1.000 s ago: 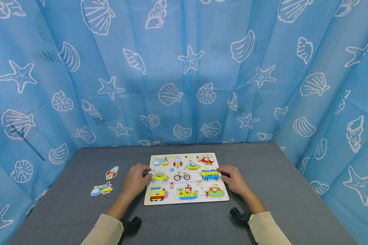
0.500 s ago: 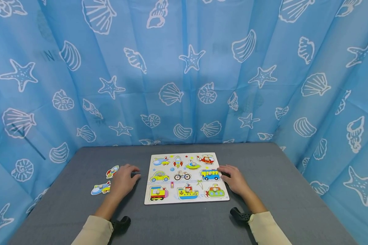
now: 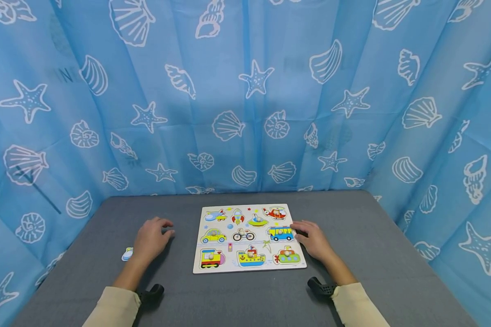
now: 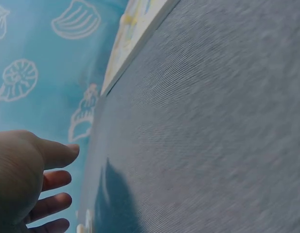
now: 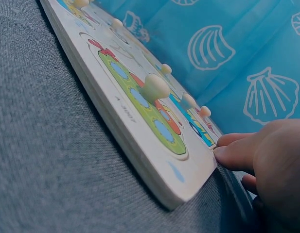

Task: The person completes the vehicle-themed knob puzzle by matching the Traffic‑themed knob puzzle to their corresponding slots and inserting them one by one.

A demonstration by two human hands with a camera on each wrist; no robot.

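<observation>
A wooden peg puzzle board (image 3: 231, 272) with printed vehicles lies on the table. Several of its pieces, such as the green submarine piece (image 5: 135, 92), carry round knobs. My left hand (image 3: 150, 238) is well left of the board, over the loose pieces, its fingers relaxed and holding nothing. Only the end of the loose airplane piece (image 3: 127, 254) shows beside that hand; the loose rocket piece is hidden behind it. My right hand (image 3: 316, 241) stays at the board's right edge by the bus piece (image 3: 280, 233), thumb and forefinger touching the rim in the right wrist view.
The grey cloth-covered table (image 3: 245, 299) extends around the board on all sides. A blue curtain (image 3: 270, 136) printed with shells and starfish hangs behind it and along both sides. Black straps with curved mounts (image 3: 321, 287) sit on both wrists.
My left hand has left the board's left edge and moved left, covering the rocket piece and most of the airplane piece. My right hand has stayed in place.
</observation>
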